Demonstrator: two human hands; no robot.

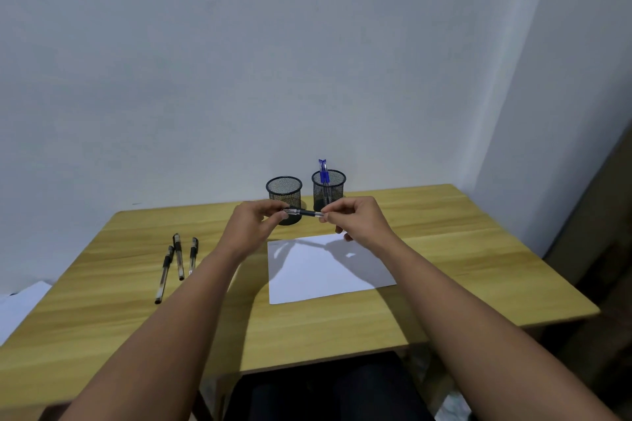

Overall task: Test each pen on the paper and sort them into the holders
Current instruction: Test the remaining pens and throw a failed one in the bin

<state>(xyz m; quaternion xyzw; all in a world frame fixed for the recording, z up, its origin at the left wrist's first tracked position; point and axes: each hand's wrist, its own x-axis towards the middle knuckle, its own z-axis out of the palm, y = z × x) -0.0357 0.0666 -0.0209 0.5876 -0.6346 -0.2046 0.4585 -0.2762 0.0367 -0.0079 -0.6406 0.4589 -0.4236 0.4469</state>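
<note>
Head view: I saw the table (pixel 444 249) bare at its right edge, paper (pixel 328 270) at centre. The left holder (pixel 284 193) looked empty; the right holder (pixel 328 190) held blue pens (pixel 323 169). Three pens (pixel 178 260) lay left. My left hand (pixel 254 225) and right hand (pixel 359 219) pinched a pen (pixel 304 213) level above the paper, one end each.

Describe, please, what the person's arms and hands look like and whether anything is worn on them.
Both forearms are bare to the frame's edge: no sleeves, gloves, watch or bracelets show. The left hand and right hand carry no visible rings.
</note>
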